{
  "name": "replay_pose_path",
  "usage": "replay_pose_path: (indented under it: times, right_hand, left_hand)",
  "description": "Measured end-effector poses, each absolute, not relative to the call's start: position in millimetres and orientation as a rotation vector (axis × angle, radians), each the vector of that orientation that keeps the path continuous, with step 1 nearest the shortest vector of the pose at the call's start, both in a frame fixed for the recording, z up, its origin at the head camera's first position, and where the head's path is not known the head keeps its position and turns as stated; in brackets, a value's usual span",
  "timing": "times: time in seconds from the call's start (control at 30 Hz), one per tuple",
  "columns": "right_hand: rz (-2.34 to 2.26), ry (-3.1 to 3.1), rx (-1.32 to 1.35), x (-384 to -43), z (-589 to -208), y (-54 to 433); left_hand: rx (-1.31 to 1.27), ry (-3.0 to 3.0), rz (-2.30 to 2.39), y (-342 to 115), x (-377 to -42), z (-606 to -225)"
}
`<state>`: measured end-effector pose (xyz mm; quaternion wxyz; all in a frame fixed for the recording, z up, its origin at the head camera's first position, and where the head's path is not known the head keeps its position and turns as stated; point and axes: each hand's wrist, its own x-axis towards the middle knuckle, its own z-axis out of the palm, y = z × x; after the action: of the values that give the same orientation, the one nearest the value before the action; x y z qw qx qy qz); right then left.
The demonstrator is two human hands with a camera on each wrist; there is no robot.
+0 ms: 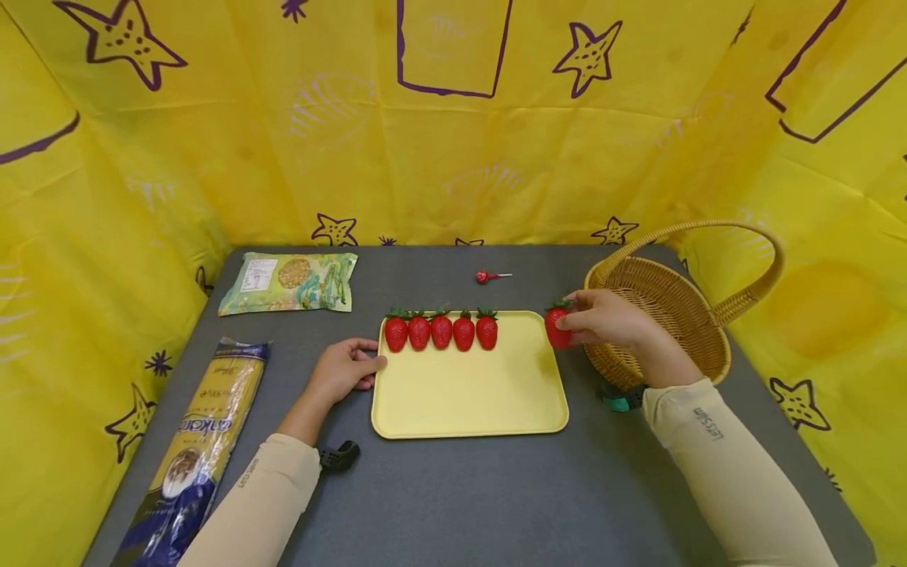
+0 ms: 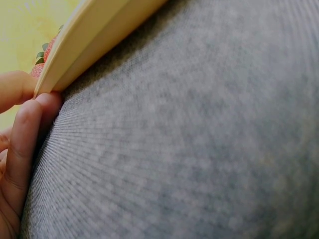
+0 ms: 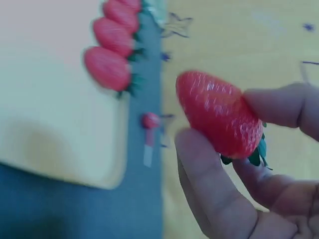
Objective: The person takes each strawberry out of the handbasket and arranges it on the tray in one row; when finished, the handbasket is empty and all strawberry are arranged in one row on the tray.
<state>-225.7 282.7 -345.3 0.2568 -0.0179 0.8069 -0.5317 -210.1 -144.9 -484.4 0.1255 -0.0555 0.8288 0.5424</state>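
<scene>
A pale yellow tray [image 1: 468, 398] lies on the grey table, with several red strawberries [image 1: 442, 331] in a row along its far edge, green leaves pointing away. My left hand [image 1: 343, 370] pinches the tray's left rim between thumb and fingers; the left wrist view shows the rim [image 2: 75, 55] between the fingertips. Between thumb and fingers, my right hand [image 1: 611, 319] holds another strawberry [image 1: 557, 326] above the tray's far right corner. In the right wrist view this held strawberry [image 3: 219, 113] appears close up, its leaves partly behind the fingers.
A wicker basket [image 1: 716, 346] with a tall handle stands right of the tray, behind my right hand. Beyond the tray lies a red lollipop [image 1: 484, 277]. A green patterned packet [image 1: 290, 283] is at the far left, and a long pasta packet [image 1: 201, 441] lies nearer.
</scene>
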Motion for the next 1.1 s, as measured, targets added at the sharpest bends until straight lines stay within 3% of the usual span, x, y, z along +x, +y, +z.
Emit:
replay_pose_path:
  times: [0.37, 0.6, 1.1]
  right_hand:
    - [-1.257, 2.392, 0.233, -258.6, -412.3, 226.3]
    - [-1.085, 2.574, 0.2, -262.6, -420.2, 216.1]
    - [-1.167, 2.513, 0.228, -267.3, -429.7, 204.9]
  left_hand:
    - [-0.168, 2.411, 1.59, -142.6, -208.7, -488.3]
    - [-0.155, 2.416, 1.595, -142.8, -210.8, -487.5]
    - [-0.165, 2.419, 1.593, -145.5, -211.1, -487.5]
